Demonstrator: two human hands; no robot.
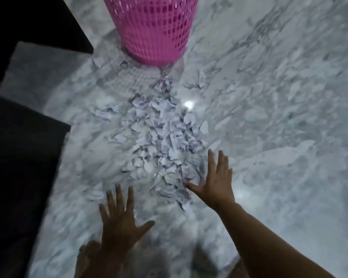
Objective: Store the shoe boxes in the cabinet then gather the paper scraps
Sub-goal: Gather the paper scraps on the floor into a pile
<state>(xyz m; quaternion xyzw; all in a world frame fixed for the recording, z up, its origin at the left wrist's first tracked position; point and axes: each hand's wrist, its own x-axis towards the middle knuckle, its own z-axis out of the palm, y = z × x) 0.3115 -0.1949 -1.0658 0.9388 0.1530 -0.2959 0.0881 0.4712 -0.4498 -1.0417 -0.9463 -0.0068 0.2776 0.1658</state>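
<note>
A heap of torn white paper scraps lies on the grey marble floor, stretching from a pink mesh basket toward me. My left hand is spread flat, fingers straight, at the near left edge of the heap, holding nothing. My right hand is also spread flat with fingers straight, at the heap's right side, its thumb touching the scraps. No shoe boxes or cabinet show in this view.
Dark furniture or a dark step fills the left side. A few loose scraps lie apart near the basket's base. A bright light reflection sits on the floor. Bare marble spreads to the right.
</note>
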